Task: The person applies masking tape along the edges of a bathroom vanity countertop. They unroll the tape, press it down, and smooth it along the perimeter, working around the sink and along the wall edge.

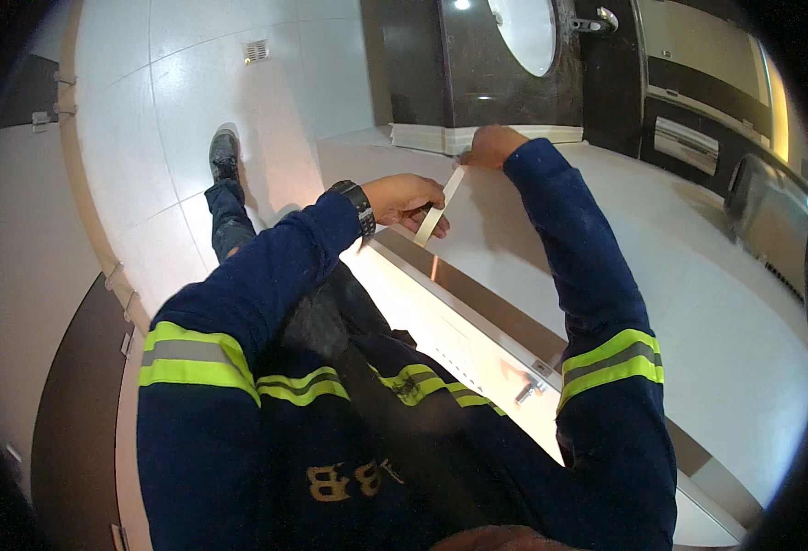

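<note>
two hands [402,196] [494,147] on probable masking tape [432,220]

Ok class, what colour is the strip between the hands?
The strip is pale cream; head view.

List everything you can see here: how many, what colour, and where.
Tape strip: one, cream, near centre
Counter: one, dark brown, top centre
Sink: one, white, in the counter
Tap: one, silver, right of the sink
Edging: one run, cream, along the counter's near edge
Floor: one, white tiled, upper left
Drain: one, silver, in the floor
Lever handle: one, silver, lower right of centre
Shoe: one, black, on the floor
Watch: one, black, left wrist
Jacket: one, navy with yellow-green bands, lower half
Hands: two, bare, at the tape
</note>
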Demonstrator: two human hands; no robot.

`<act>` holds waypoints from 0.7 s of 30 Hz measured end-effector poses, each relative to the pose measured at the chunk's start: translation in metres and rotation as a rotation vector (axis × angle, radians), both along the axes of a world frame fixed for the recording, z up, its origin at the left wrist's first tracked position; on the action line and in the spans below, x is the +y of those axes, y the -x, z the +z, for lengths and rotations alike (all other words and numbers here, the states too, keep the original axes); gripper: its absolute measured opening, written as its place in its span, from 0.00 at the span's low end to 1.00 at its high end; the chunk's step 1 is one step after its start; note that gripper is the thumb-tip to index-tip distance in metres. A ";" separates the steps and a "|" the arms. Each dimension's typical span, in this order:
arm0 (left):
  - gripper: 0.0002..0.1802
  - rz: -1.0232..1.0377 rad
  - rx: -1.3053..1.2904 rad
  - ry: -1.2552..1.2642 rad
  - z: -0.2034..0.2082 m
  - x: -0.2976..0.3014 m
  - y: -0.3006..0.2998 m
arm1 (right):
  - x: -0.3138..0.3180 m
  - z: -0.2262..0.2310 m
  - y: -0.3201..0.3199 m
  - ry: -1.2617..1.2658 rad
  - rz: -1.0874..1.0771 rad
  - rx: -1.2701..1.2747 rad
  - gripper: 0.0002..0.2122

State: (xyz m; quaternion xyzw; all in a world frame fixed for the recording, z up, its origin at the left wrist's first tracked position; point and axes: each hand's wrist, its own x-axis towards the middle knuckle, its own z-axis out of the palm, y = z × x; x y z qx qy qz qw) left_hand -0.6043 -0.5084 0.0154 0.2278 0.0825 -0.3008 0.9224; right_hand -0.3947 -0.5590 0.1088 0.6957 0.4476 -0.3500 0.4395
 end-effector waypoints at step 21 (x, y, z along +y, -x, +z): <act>0.09 0.715 0.123 -0.576 0.005 -0.103 -0.017 | -0.020 0.003 0.030 -0.194 0.242 -0.099 0.17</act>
